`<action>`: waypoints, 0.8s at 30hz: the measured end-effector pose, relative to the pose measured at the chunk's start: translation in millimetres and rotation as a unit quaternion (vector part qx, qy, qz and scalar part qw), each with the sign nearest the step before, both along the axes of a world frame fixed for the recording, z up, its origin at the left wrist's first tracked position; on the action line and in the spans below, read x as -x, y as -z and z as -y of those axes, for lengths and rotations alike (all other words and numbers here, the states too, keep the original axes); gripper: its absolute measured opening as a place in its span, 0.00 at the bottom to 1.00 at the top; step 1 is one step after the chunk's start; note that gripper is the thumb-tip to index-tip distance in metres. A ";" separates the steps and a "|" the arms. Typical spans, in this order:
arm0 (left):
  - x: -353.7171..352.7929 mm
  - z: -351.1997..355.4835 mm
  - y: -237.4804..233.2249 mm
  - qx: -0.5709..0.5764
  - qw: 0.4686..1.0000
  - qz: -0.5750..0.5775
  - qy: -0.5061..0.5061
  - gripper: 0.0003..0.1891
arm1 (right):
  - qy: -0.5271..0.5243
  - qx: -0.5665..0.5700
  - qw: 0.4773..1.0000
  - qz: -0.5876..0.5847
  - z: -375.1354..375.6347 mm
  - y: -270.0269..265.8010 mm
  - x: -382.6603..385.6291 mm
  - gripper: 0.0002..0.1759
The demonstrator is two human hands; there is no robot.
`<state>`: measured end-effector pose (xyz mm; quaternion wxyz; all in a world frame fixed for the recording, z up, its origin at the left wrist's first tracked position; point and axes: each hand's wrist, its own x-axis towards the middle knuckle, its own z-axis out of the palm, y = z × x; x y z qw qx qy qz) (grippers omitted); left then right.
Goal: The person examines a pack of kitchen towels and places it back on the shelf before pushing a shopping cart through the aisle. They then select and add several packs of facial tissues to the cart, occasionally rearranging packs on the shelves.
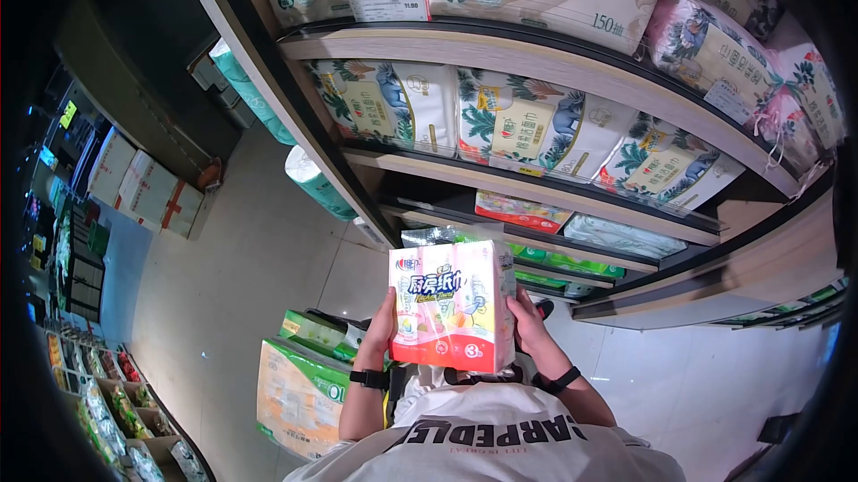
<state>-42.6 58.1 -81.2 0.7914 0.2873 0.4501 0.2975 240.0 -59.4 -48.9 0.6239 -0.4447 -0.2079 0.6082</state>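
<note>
A plastic-wrapped pack of kitchen towels [447, 308], white and pink with a red lower band, is held upright in front of my body. My left hand [382, 321] grips its left side, and my right hand [527, 321] presses on its right side. Clear wrap sticks up along the pack's top edge. The fingertips behind the pack are hidden. Both wrists wear black bands. Below and to the left of my left hand stands a large green and orange tissue package [299, 393].
A wooden shelf unit [536, 62] with tissue packs [527, 120] on several levels rises ahead and to the right. Teal-wrapped rolls [317, 180] stand on the floor beside it. Cardboard boxes [147, 187] and a snack rack [125, 410] are on the left.
</note>
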 end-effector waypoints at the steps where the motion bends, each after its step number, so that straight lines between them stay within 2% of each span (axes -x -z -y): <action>1: 7.7 -4.9 13.2 0.003 0.998 -0.063 0.023 0.29 | 0.004 -0.013 1.000 0.021 0.0 -6.4 2.6 0.32; 3: 11.6 -5.8 25.7 -0.003 0.991 -0.130 0.037 0.29 | -0.020 -0.012 0.998 0.054 1.7 -14.7 6.4 0.35; 5: 1.5 -0.1 24.9 -0.022 0.990 -0.139 0.018 0.28 | -0.043 -0.008 0.994 0.097 1.1 -24.8 10.5 0.40; 8: -2.9 -1.9 41.7 -0.012 0.995 -0.103 0.003 0.27 | -0.053 -0.037 0.988 0.137 -0.5 -30.3 17.2 0.41; 11: -15.8 7.7 -28.5 -0.043 0.992 -0.082 0.086 0.28 | -0.068 -0.049 0.984 0.160 -0.1 -48.4 18.1 0.43; 13: -15.2 8.8 -18.2 -0.030 0.990 -0.090 0.100 0.28 | -0.086 -0.065 0.979 0.173 0.2 -48.7 19.0 0.44; 15: -15.3 7.2 -10.5 -0.067 0.983 -0.097 0.142 0.28 | -0.102 -0.091 0.974 0.183 -0.9 -46.2 19.4 0.44; 18: -14.8 7.0 6.2 -0.027 0.991 -0.028 0.125 0.30 | -0.125 -0.085 0.973 0.176 -0.9 -57.4 21.0 0.47; 22: -19.5 7.1 -6.0 -0.007 0.988 0.004 0.157 0.33 | -0.131 -0.132 0.962 0.198 -3.9 -52.1 18.9 0.40; 24: -24.1 8.7 -18.5 -0.006 0.984 0.036 0.174 0.33 | -0.147 -0.135 0.965 0.170 -5.6 -55.2 15.6 0.36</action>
